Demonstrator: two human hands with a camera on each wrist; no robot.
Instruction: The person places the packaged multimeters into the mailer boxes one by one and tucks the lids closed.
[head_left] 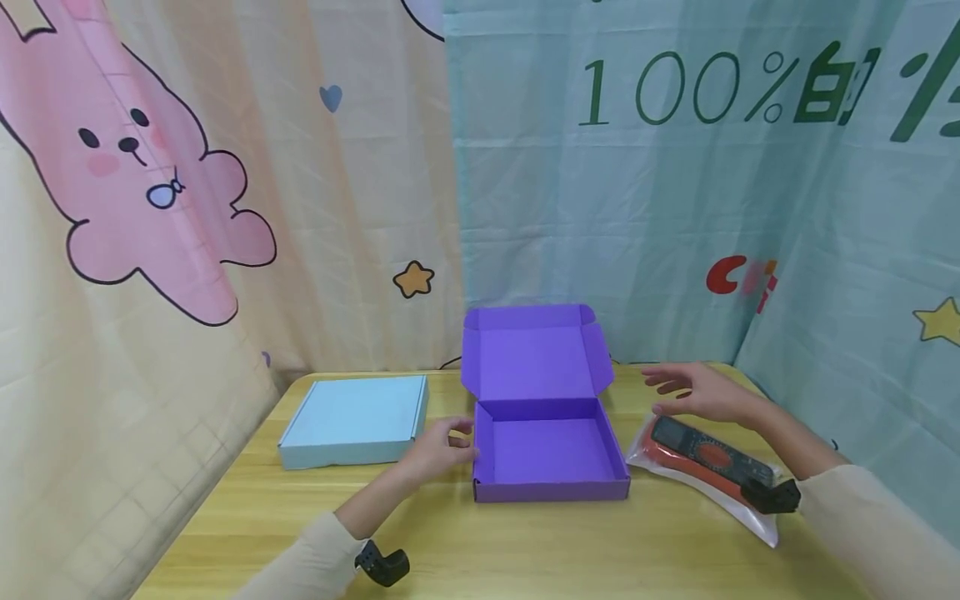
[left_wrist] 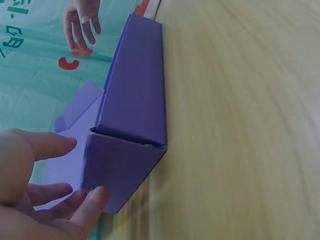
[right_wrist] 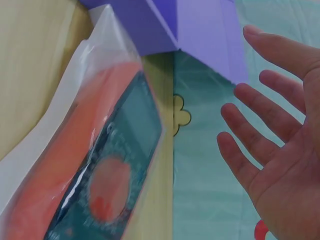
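An open purple cardboard box (head_left: 551,450) stands mid-table, its lid raised at the back and its inside bare. My left hand (head_left: 441,450) is at the box's left side, fingertips right at the wall; in the left wrist view the fingers (left_wrist: 95,200) are loosely bent beside the purple side panel (left_wrist: 120,165). To the right lies a multimeter (head_left: 712,450) in a clear plastic bag with an orange-red part. Above its far end hovers my right hand (head_left: 701,392), fingers spread and holding nothing. The multimeter's dial (right_wrist: 109,189) shows through the bag in the right wrist view.
A closed light-blue box (head_left: 356,421) lies on the left of the wooden table (head_left: 465,558). Patterned curtains (head_left: 360,183) hang behind the table and along both sides. Black wrist cameras (head_left: 382,564) sit on both sleeves.
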